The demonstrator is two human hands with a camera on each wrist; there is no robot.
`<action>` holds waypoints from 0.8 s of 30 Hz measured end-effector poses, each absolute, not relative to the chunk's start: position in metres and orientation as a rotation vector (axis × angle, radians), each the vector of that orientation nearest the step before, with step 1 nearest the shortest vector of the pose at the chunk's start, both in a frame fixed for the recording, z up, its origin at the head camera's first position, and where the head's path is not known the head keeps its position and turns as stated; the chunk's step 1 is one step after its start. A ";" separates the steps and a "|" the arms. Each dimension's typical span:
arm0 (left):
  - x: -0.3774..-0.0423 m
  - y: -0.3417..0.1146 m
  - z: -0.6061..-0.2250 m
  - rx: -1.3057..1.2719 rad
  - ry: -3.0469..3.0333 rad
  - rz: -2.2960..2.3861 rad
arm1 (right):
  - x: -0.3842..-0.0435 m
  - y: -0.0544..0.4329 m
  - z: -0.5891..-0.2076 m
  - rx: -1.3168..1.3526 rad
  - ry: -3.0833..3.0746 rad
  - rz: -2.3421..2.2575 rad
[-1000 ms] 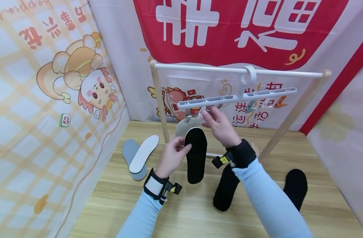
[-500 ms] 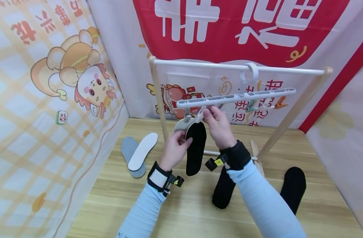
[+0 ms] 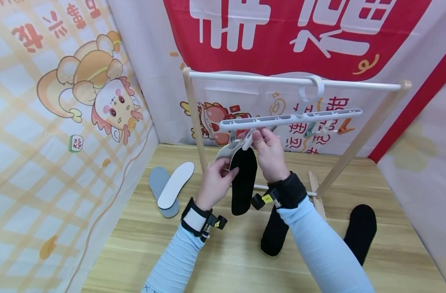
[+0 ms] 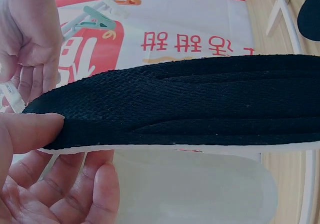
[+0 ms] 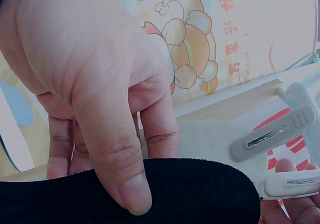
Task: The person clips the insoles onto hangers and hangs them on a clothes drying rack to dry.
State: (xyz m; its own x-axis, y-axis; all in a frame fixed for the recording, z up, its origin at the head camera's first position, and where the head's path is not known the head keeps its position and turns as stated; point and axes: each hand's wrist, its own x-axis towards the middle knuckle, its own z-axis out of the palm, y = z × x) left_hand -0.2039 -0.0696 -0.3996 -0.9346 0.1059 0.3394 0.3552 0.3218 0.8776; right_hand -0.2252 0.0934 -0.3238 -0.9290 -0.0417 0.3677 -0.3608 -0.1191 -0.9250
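Observation:
My left hand (image 3: 215, 179) pinches a black insole (image 3: 243, 187) near its upper end, thumb on the black face and fingers behind its pale underside. With my right hand (image 3: 270, 154) I grip a white clip (image 3: 247, 140) under the hanger (image 3: 281, 121); its tip overlaps the insole's top edge. Close behind hangs a pale insole (image 4: 195, 189), held by a grey clip (image 5: 272, 134) at the hanger's left end. The right wrist view shows my left thumb large across the black insole, with my right fingertips behind the white clip at lower right.
The hanger hooks over the white rail (image 3: 244, 77) of a wooden-legged rack. A white insole (image 3: 175, 185) lies across a grey one (image 3: 157, 179) at left. Two black insoles, one near (image 3: 274, 236) and one farther right (image 3: 362, 228), lie on the floor. An orange clip (image 3: 343, 127) hangs at right.
The black insole has risen to the white clip, which has come down from above onto its top edge. My left hand moved slightly up; the hanger's hook shifted a little right.

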 end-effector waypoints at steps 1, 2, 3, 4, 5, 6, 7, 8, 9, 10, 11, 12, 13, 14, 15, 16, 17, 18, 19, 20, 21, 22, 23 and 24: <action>-0.203 -0.070 -0.399 -0.421 -2.366 -1.659 | -0.225 0.093 -0.324 0.451 -1.920 2.157; -0.202 -0.070 -0.399 -0.422 -2.364 -1.661 | -0.225 0.093 -0.324 0.448 -1.915 2.160; -0.202 -0.070 -0.399 -0.421 -2.363 -1.662 | -0.225 0.093 -0.323 0.448 -1.912 2.164; -0.201 -0.070 -0.399 -0.418 -2.362 -1.663 | -0.225 0.092 -0.323 0.448 -1.907 2.170; -0.201 -0.070 -0.398 -0.415 -2.362 -1.663 | -0.225 0.092 -0.323 0.446 -1.904 2.175; -0.200 -0.070 -0.398 -0.410 -2.365 -1.663 | -0.224 0.092 -0.323 0.443 -1.903 2.176; -0.200 -0.070 -0.398 -0.406 -2.370 -1.661 | -0.225 0.092 -0.323 0.438 -1.902 2.182; -0.199 -0.070 -0.397 -0.403 -2.372 -1.663 | -0.224 0.092 -0.323 0.433 -1.901 2.184; -0.199 -0.070 -0.397 -0.399 -2.375 -1.664 | -0.224 0.092 -0.322 0.428 -1.901 2.186; -0.199 -0.070 -0.397 -0.397 -2.377 -1.665 | -0.224 0.091 -0.322 0.423 -1.903 2.188; -0.198 -0.071 -0.396 -0.398 -2.378 -1.667 | -0.224 0.091 -0.321 0.421 -1.902 2.190; -0.198 -0.071 -0.396 -0.401 -2.376 -1.668 | -0.224 0.091 -0.321 0.415 -1.905 2.190; -0.198 -0.071 -0.396 -0.405 -2.374 -1.669 | -0.224 0.091 -0.321 0.409 -1.909 2.191; -0.198 -0.071 -0.396 -0.411 -2.370 -1.669 | -0.223 0.091 -0.321 0.406 -1.911 2.188; -0.198 -0.071 -0.396 -0.417 -2.366 -1.669 | -0.223 0.090 -0.321 0.403 -1.915 2.187; -0.198 -0.071 -0.396 -0.423 -2.363 -1.668 | -0.223 0.090 -0.321 0.401 -1.918 2.186; -0.198 -0.071 -0.396 -0.428 -2.361 -1.667 | -0.223 0.090 -0.321 0.398 -1.918 2.186; -0.198 -0.071 -0.396 -0.432 -2.358 -1.666 | -0.224 0.090 -0.321 0.395 -1.919 2.186; -0.197 -0.071 -0.396 -0.433 -2.358 -1.665 | -0.223 0.090 -0.321 0.396 -1.919 2.186; -0.196 -0.071 -0.396 -0.435 -2.356 -1.667 | -0.223 0.090 -0.321 0.396 -1.913 2.191; -0.196 -0.072 -0.396 -0.434 -2.354 -1.669 | -0.223 0.090 -0.321 0.395 -1.906 2.195; -0.195 -0.072 -0.395 -0.434 -2.352 -1.670 | -0.223 0.089 -0.321 0.392 -1.901 2.200; -0.195 -0.072 -0.395 -0.434 -2.349 -1.670 | -0.222 0.089 -0.321 0.386 -1.897 2.205; -0.194 -0.072 -0.394 -0.434 -2.344 -1.671 | -0.222 0.089 -0.321 0.381 -1.898 2.205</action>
State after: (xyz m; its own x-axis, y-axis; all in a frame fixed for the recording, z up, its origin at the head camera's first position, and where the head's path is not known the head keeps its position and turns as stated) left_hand -0.1944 -0.0720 -0.3941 -0.9298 0.1057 0.3527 0.3679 0.3061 0.8780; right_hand -0.2221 0.0889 -0.3210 -0.9452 -0.0111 0.3262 -0.3209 -0.1508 -0.9350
